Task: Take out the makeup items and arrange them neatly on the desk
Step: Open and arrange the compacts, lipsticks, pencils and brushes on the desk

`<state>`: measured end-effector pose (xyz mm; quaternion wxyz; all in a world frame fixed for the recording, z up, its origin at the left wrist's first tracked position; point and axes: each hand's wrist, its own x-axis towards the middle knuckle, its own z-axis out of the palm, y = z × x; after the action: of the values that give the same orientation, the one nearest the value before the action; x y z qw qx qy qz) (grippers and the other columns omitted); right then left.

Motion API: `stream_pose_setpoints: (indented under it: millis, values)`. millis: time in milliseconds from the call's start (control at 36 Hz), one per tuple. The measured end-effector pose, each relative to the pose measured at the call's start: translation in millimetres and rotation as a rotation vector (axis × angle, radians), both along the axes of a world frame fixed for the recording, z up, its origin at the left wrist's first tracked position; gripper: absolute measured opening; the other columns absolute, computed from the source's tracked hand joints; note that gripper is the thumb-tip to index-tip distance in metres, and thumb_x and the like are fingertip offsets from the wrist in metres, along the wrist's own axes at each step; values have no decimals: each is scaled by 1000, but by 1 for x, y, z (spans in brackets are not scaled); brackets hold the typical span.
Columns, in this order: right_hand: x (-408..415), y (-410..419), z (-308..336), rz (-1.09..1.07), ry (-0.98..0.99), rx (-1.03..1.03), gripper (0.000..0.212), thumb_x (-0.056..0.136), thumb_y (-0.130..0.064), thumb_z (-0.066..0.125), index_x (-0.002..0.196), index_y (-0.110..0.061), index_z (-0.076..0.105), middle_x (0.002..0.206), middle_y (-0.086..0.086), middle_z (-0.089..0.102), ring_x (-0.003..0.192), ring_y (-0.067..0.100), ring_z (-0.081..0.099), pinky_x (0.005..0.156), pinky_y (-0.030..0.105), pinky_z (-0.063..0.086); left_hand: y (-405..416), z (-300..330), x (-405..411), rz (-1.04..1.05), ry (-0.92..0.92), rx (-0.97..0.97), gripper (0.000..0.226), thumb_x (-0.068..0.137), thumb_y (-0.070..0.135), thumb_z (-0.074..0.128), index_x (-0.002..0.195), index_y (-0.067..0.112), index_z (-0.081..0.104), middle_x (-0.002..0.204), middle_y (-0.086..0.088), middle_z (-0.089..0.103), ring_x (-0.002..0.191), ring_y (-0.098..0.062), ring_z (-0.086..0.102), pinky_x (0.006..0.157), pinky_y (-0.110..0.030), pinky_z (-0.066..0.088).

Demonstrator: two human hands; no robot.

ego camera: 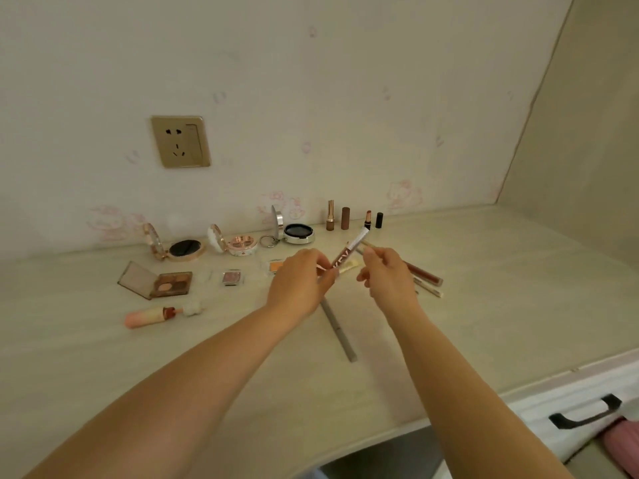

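My left hand [301, 281] pinches a brown lip-gloss tube with a silver-white cap [347, 252], held tilted above the desk. My right hand [389, 274] grips a thin pencil-like stick [367, 244] whose tip shows near the tube's cap. Under the hands lie a grey pencil [339, 331], a brown tube [423, 271] and a cream tube [428, 288]. Along the wall stand open compacts [183, 248] [235, 242] [297, 233] and uncapped lipsticks [330, 216] [368, 219] with their caps [345, 218] [379, 220] beside them. Open palettes [162, 281] [231, 277] [276, 266] lie in front.
A pink tube with a fluffy applicator [162, 314] lies at the left on the pale desk [501, 305]. A wall socket [180, 141] sits above. A drawer with a black handle [584, 411] is at the lower right, with something pink [622, 444] below it.
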<state>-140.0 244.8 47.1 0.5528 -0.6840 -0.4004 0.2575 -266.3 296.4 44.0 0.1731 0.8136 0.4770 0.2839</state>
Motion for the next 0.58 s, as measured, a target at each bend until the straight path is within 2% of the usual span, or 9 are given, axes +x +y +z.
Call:
stream_pose_setpoints:
  millis: [56,111,194,250,306,361,444,500,583]
  values:
    - [-13,4,5,25,68,10,27,95,-43,42,108,-22,53,75,-1,61,65,10,51,65,29,41,-3,0,-24,-10,43,37,17,90,31,57,101,18,59,104,1,64,92,-16,62,80,-39,51]
    - [-30,7,7,55,31,3,27,96,-43,40,102,-21,55,73,-2,58,61,8,48,59,23,38,-7,-2,-48,-4,87,77,17,92,32,56,102,19,57,102,1,65,90,-16,62,79,-39,51]
    - [-61,13,5,126,11,10,34,98,-37,41,96,-11,62,66,-2,51,56,7,44,51,19,34,-15,-6,-82,10,100,115,18,92,32,55,104,18,56,102,1,66,89,-15,63,78,-36,53]
    - [-82,18,-1,167,47,18,36,97,-35,42,92,-6,63,64,-1,50,55,9,44,52,20,35,-19,-10,-105,43,92,127,18,92,32,54,104,19,56,101,1,65,87,-14,62,77,-35,53]
    - [-103,23,-5,207,84,17,35,97,-35,43,83,-9,62,61,-1,49,55,11,43,57,26,37,-21,-14,-125,75,56,138,17,92,31,55,105,20,55,101,4,64,87,-12,61,77,-34,53]
    - [-122,28,-10,252,151,19,34,96,-34,45,77,-10,60,57,-2,47,54,13,42,59,30,37,-23,-18,-144,108,27,165,18,90,32,59,104,21,56,99,8,62,87,-9,59,76,-30,51]
    - [-151,32,-18,329,310,10,33,96,-29,47,70,-11,56,55,0,45,49,12,38,51,26,34,-24,-25,-170,177,14,182,19,86,36,63,99,24,57,93,13,57,81,-5,55,72,-25,47]
    - [-165,31,-26,375,363,7,33,96,-28,47,68,-12,56,55,0,45,47,11,37,48,24,32,-24,-31,-184,207,7,190,17,84,38,64,94,26,58,88,16,55,80,-6,56,73,-28,48]
    - [-175,30,-39,412,247,10,31,97,-28,45,74,-10,56,54,-1,44,46,10,37,48,23,30,-27,-38,-198,227,36,167,16,86,39,61,96,26,60,92,15,58,87,-9,57,73,-31,50]
